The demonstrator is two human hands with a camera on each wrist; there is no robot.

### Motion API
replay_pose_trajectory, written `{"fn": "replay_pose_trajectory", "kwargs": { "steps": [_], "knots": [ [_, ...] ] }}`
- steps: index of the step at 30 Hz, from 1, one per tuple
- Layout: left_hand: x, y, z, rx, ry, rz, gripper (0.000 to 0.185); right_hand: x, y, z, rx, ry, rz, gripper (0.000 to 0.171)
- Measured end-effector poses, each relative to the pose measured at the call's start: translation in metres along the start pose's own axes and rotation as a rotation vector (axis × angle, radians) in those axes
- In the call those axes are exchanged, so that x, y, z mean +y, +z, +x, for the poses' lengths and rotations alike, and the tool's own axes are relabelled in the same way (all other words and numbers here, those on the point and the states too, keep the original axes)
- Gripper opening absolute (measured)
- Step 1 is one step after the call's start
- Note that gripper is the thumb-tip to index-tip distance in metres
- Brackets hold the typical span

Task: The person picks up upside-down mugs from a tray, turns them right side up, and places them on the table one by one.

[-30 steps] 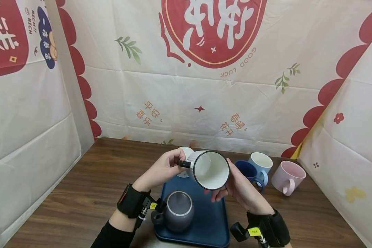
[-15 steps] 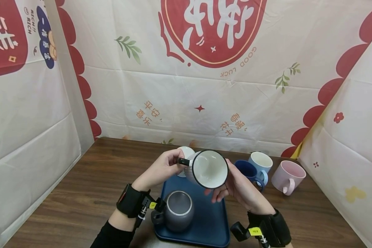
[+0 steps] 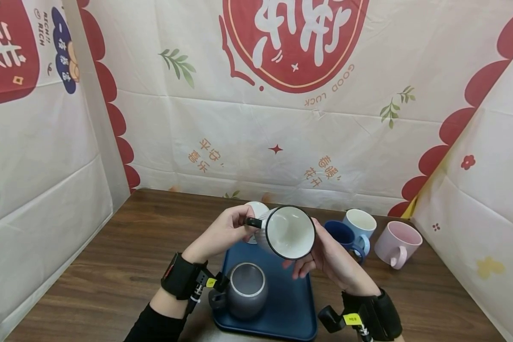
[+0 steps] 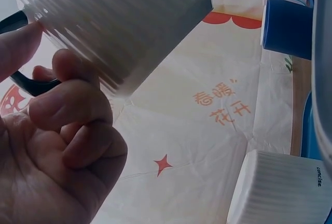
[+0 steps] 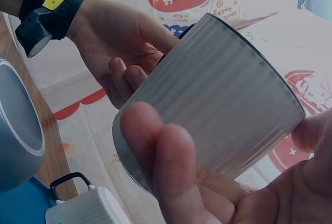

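Both hands hold a white ribbed mug [image 3: 289, 233] with a black rim, raised over the tray with its mouth facing the head camera. My left hand [image 3: 228, 225] pinches its black handle [image 3: 254, 223] between thumb and fingers. On the other side, my right hand [image 3: 331, 256] grips the mug's wall; the right wrist view shows the thumb near the rim and fingers [image 5: 174, 164] along the ribbed side. Below, a grey mug [image 3: 247, 297] stands upside down on the blue tray [image 3: 288, 308]. Behind the held mug, a second white mug [image 4: 282, 190] is partly hidden.
Right of the tray stand a dark blue mug [image 3: 338, 233], a light blue mug [image 3: 360, 223] and a pink mug [image 3: 397, 242], all upright. The wooden table [image 3: 124, 256] meets printed cloth walls [image 3: 256, 123] at the back and sides.
In the head view the held mug has risen slightly and shifted a touch left, its mouth turned a little. Both hands keep their hold; the other mugs have not moved.
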State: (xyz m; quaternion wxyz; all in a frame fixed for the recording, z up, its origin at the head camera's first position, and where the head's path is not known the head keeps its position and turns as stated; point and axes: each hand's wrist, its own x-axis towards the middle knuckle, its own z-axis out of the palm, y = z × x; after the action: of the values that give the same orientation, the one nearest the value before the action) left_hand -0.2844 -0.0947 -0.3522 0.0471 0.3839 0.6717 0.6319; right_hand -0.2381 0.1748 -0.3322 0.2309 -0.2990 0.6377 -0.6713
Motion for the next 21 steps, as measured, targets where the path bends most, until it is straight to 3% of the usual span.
{"fn": "replay_pose_trajectory", "kwargs": {
  "steps": [16,21],
  "knots": [
    [0.0008,0.0001,-0.0011,-0.009,-0.048,0.015,0.019,-0.0026,0.0016,0.0000,0.064,0.056,-0.008,0.074],
    [0.0012,-0.0002,-0.0006,-0.001,-0.083,0.005,0.021,-0.0025,0.0014,-0.0004,0.082,0.003,-0.023,0.075]
  ]
}}
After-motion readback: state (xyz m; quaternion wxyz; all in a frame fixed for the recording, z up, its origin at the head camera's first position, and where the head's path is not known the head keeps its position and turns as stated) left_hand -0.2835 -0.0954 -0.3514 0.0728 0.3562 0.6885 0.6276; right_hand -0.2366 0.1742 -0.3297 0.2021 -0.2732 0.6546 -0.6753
